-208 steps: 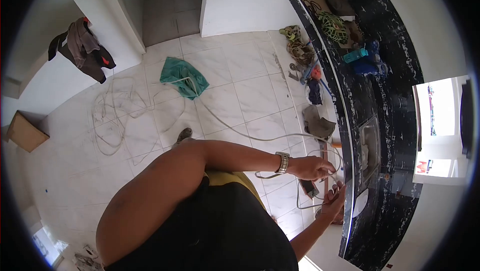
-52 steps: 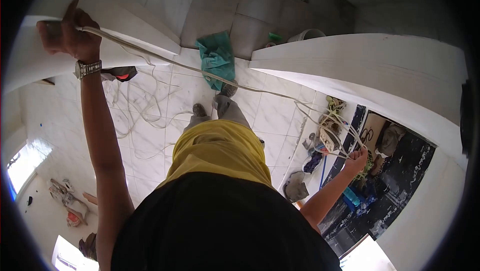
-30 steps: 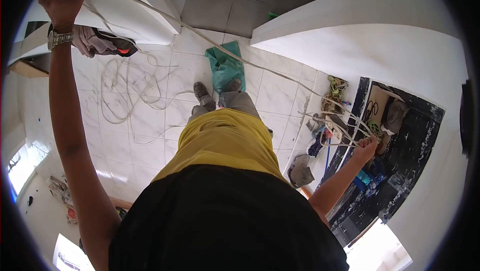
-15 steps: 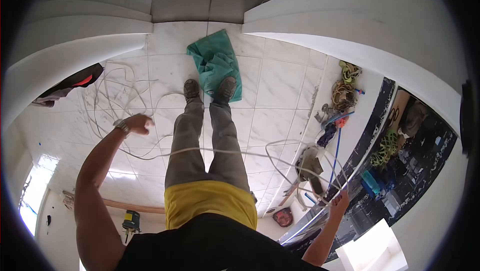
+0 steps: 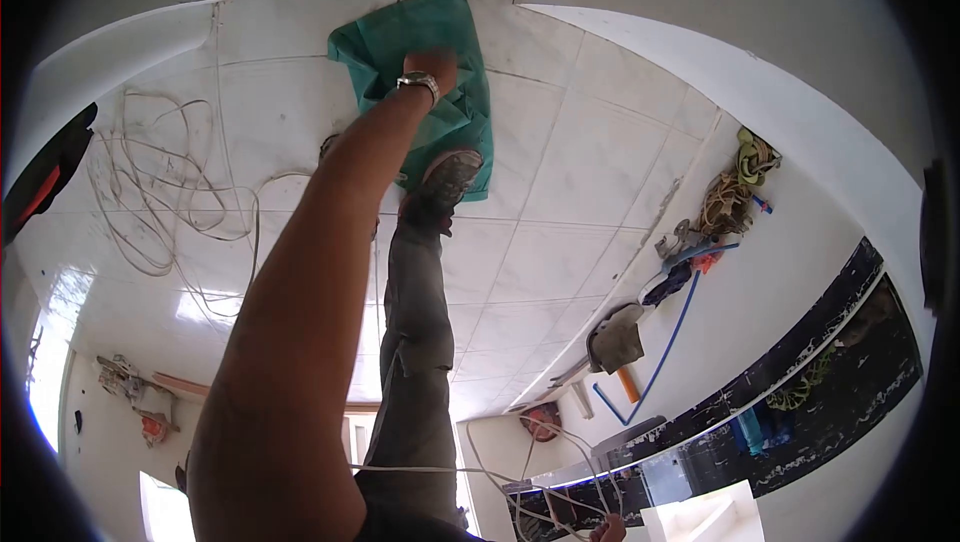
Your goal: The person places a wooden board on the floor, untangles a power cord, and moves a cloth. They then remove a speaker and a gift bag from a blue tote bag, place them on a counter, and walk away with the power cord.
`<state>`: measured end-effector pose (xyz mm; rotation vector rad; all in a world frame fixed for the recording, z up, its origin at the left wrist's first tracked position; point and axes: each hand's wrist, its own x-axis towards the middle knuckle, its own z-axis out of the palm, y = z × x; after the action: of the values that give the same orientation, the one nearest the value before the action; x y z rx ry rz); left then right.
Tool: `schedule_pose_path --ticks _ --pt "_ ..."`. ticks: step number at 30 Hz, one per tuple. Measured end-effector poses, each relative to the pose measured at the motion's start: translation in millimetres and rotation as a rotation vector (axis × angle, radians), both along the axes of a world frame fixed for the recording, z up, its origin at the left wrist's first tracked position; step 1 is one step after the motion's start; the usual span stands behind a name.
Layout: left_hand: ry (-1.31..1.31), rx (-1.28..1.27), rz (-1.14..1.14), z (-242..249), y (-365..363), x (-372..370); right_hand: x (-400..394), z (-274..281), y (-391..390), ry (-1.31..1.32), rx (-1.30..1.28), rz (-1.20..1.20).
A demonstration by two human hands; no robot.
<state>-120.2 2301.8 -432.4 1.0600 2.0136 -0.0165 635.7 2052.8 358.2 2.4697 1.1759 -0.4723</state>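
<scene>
My left hand (image 5: 432,66), with a metal wristwatch (image 5: 419,84) at its wrist, reaches far forward over a crumpled green cloth (image 5: 465,37) on the tiled floor. Its fingers are smeared by motion, and I cannot tell whether they grip the cloth. At the bottom right, my right hand (image 5: 608,528) is closed around loops of white cable (image 5: 480,469). One strand of that cable runs leftward across my leg and behind my left arm. A shoe (image 5: 452,178) rests at the cloth's near edge.
More white cable (image 5: 165,157) lies in loose coils on the left floor. Along the right wall are bundled ropes (image 5: 728,197), a grey blade-like tool (image 5: 615,340) and a bent blue pipe (image 5: 667,347). A black shelf (image 5: 690,477) with scuffed paint holds assorted items.
My left hand has moved forward and right, from beside my legs to over the green cloth. My view has tipped lower. My right hand, with the cable, now shows lower in view.
</scene>
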Motion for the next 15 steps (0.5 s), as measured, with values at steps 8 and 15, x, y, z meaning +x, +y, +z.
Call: schedule_pose_path --ticks 8,15 --pt "-0.291 0.209 1.272 0 -72 -170 -126 -69 22 0.071 0.21 -0.842" --pt "0.389 0.532 0.597 -5 -88 -123 -91 -100 11 0.124 0.156 -0.763"
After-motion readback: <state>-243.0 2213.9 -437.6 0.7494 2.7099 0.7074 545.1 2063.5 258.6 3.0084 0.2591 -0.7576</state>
